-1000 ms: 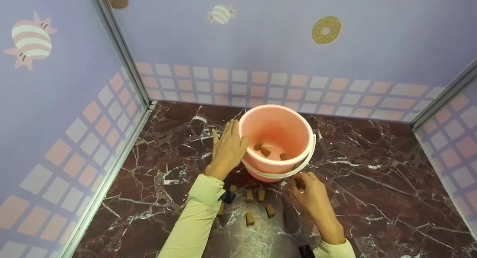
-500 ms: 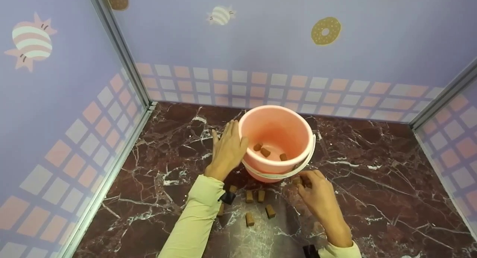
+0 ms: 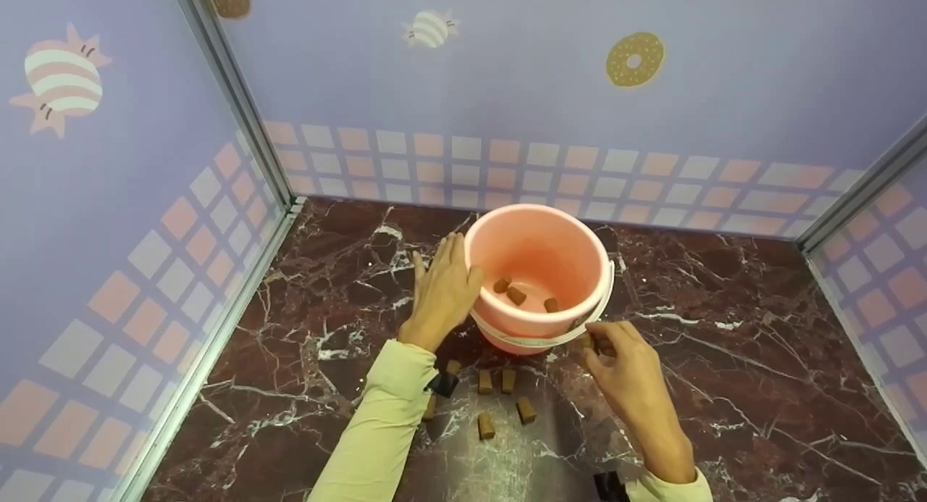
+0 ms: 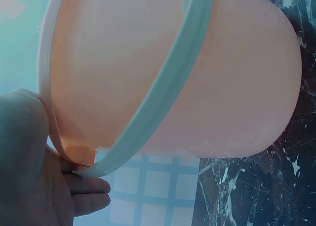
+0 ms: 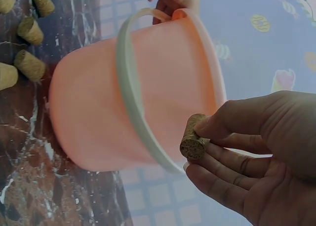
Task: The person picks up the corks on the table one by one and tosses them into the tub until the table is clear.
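In the head view a pink bucket [image 3: 532, 259] stands on the dark marbled surface, its white handle [image 4: 163, 97] hanging down at the front right. My left hand [image 3: 442, 295] rests against the left of its rim, fingers fairly straight along the outside and thumb at the edge. My right hand [image 3: 630, 364] is at the bucket's front right, close by the handle. There it pinches a cork [image 5: 194, 137] between thumb and fingers, shown clearly in the right wrist view. Several brown corks [image 3: 516, 295] lie inside on the bucket's floor.
Several more corks [image 3: 485, 381] lie on the marbled surface [image 3: 326, 386] in front of the bucket, some partly behind the left wrist. A patterned purple wall [image 3: 507, 89] stands close behind. Side walls [image 3: 166, 219] enclose the left and right.
My right hand has moved slightly right and upward toward the bucket's handle, holding the cork. The left hand, the bucket and the corks on the surface have stayed in place.
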